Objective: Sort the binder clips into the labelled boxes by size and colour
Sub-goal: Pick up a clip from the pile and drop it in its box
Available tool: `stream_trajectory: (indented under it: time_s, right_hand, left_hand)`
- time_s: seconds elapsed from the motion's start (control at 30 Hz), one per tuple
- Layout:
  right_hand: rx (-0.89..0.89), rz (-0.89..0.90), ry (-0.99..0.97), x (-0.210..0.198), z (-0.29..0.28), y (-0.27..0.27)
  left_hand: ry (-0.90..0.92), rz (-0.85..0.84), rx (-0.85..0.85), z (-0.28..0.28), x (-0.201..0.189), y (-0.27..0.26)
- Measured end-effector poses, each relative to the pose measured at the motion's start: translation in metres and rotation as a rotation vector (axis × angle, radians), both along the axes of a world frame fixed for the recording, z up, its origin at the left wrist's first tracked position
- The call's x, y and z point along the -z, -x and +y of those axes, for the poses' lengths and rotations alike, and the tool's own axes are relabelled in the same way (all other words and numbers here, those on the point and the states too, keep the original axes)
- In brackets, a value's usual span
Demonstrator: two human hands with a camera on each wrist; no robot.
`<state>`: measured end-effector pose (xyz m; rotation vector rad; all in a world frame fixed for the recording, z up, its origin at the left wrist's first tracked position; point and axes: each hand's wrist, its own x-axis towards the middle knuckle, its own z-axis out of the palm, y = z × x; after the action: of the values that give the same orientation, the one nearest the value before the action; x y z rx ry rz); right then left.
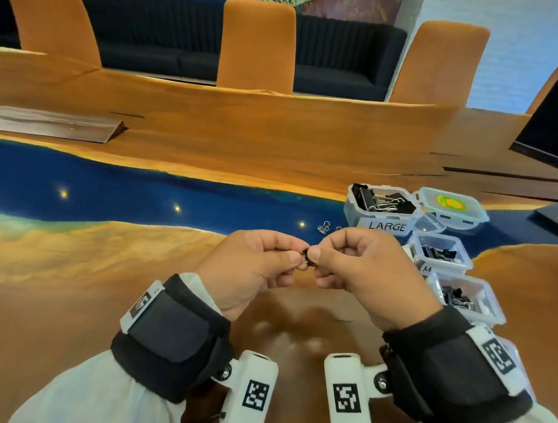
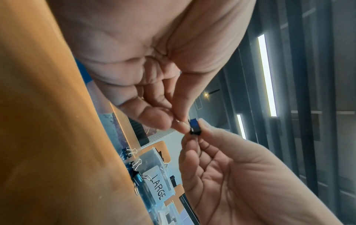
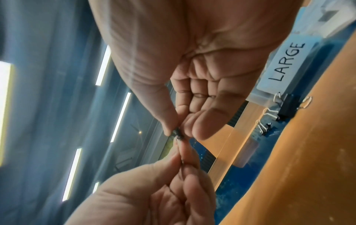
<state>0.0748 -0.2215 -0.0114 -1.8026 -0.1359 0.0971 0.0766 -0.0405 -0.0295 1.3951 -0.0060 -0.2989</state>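
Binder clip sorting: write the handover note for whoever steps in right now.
Left hand: pinches the wire handle of a small black clip.
Right hand: pinches the same clip's black body, held above the table.
Done: black clips lie in the LARGE box, the box behind it and the nearest box.
Left: box the held clip; loose clips remain on the table beside the LARGE box. A lidded box stands shut.

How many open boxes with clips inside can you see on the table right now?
3. The LARGE box stands farthest, the middle box nearer, and the near box closest, all right of the right hand. Another box may hide behind that wrist.
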Motion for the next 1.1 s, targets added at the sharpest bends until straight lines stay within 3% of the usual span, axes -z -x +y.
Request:
stream_trajectory:
  time_s: [0.17,0.33,0.6,0.8,1.1]
  right_hand:
    - [0.042,0.0,-0.114,0.003,0.0,0.0]
    - [0.111,-0.148,-0.031,0.0,-0.003,0.002]
    - [0.083,-0.217,0.021,-0.002,0.0,0.006]
    - [0.005,-0.23,0.065,-0.007,0.0,0.01]
    - [0.062,-0.245,0.124,-0.001,0.0,0.006]
  left_hand:
    - [0.014,0.014,-0.046,0.0,-0.003,0.001]
    - [-0.013,0.015,-0.047,0.001,-0.007,0.004]
    - [0.186,0.057,-0.051,0.0,-0.016,0.007]
    - [0.152,0.071,-0.012,0.0,-0.016,0.007]
    - [0.088,0.107,-0.012,0.0,-0.018,0.009]
